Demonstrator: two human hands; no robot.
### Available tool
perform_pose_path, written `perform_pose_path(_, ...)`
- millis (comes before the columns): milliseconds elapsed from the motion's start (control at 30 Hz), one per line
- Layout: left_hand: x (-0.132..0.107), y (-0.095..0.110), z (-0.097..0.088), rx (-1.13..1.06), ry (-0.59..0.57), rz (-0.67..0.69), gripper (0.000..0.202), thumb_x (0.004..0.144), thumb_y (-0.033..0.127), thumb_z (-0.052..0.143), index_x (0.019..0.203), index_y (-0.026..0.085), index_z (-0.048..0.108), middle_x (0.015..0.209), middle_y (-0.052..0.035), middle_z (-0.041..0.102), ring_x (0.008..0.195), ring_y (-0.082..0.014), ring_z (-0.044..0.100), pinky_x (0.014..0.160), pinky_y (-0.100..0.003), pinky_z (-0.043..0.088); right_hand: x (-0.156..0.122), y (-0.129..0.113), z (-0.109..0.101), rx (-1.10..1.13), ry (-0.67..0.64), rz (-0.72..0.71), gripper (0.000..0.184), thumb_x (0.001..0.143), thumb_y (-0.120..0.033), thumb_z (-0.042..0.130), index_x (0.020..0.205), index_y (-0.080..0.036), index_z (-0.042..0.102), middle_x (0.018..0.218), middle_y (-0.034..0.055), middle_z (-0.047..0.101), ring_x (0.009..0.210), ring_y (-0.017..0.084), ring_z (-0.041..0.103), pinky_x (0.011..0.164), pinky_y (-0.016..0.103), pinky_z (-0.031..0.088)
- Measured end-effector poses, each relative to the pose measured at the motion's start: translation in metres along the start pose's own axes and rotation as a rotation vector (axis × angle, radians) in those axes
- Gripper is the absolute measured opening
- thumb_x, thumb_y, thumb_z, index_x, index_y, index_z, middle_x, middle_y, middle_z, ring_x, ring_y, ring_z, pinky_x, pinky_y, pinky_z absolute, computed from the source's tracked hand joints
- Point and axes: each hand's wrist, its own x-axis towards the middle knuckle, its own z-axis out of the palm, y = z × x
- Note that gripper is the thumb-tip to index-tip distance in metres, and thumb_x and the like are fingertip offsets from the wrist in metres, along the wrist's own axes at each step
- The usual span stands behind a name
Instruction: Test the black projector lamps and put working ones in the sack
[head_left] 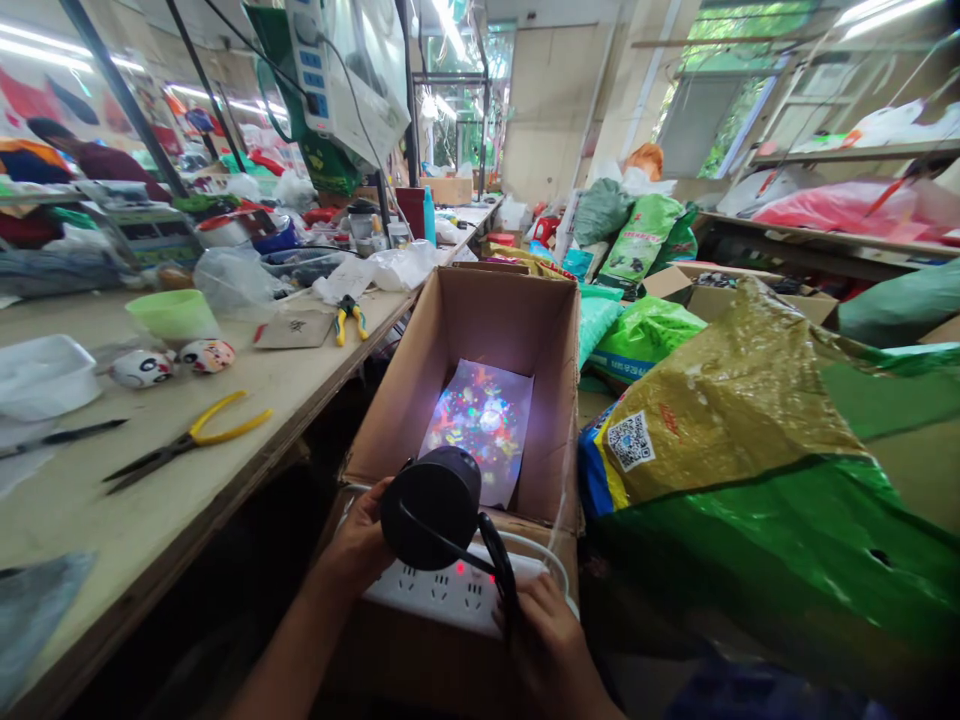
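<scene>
My left hand [360,545] is closed on the side of a black round projector lamp [427,510], tilted over the near edge of a cardboard box [397,400]. Coloured light patterns with a bright white spot fall on a sheet of paper [484,425] inside the box. A black cable [501,560] runs from the lamp in a loop to my right hand [551,625], whose fingers are closed around it; the cable's end is hidden. Below the lamp lies a white power strip [442,600] with red lights lit, right beside my right hand.
Along the left, a workbench [300,400] holds yellow-handled pliers [217,425], yellow-green cutters [349,320], a green cup [174,316] and a white tub [46,375]. A large gold-and-green sack [720,400] bulges close on the right. A person [97,160] is far left.
</scene>
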Motion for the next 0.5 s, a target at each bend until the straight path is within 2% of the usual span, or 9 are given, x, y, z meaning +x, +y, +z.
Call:
perform_pose_path(167,-0.001,-0.002,0.000,0.048,0.059,0.083,0.044,0.053,0.028,0.085,0.090,0.018,0.063,0.082,-0.0025,0.070,0.073,-0.0170,0.065,0.069,-0.027,0.053,0.004,-0.006,-0.001,0.104,0.102,0.082,0.011,0.085,-0.017,0.051,0.088,-0.023,0.061,0.085,0.0067,0.062,0.080,0.022,0.059,0.067,0.032,0.051)
perform_pose_path(233,-0.005,-0.001,0.004,0.084,0.062,0.094,0.042,0.054,0.025,0.085,0.089,0.018,0.062,0.077,-0.0005,0.069,0.065,-0.0153,0.064,0.061,-0.026,0.053,0.010,-0.010,-0.008,0.218,0.156,0.246,0.011,0.087,-0.026,0.051,0.083,-0.021,0.061,0.077,0.0052,0.061,0.071,0.020,0.060,0.060,0.028,0.051)
perform_pose_path(333,-0.015,0.003,0.017,0.140,0.054,0.099,0.041,0.055,0.019,0.083,0.090,0.018,0.062,0.076,-0.0003,0.068,0.061,-0.0158,0.063,0.054,-0.025,0.052,0.024,-0.016,-0.025,0.405,0.236,0.560,0.027,0.088,-0.042,0.052,0.076,-0.018,0.058,0.069,0.0037,0.059,0.064,0.018,0.059,0.056,0.025,0.051)
perform_pose_path(400,-0.024,0.007,0.029,0.264,0.058,0.124,0.036,0.059,0.017,0.080,0.090,0.018,0.063,0.075,-0.0011,0.069,0.064,-0.0161,0.063,0.055,-0.023,0.050,0.031,-0.020,-0.036,0.546,0.246,0.662,0.031,0.085,-0.048,0.054,0.081,-0.017,0.060,0.078,0.0056,0.063,0.072,0.019,0.062,0.063,0.027,0.053)
perform_pose_path(500,-0.037,0.009,0.046,0.615,0.093,0.217,0.028,0.065,0.014,0.072,0.091,0.018,0.064,0.071,0.0007,0.067,0.064,-0.0146,0.062,0.058,-0.021,0.047,0.031,-0.022,-0.047,0.699,0.219,0.725,0.037,0.082,-0.049,0.059,0.105,-0.020,0.058,0.098,0.0089,0.066,0.079,0.021,0.065,0.065,0.030,0.055)
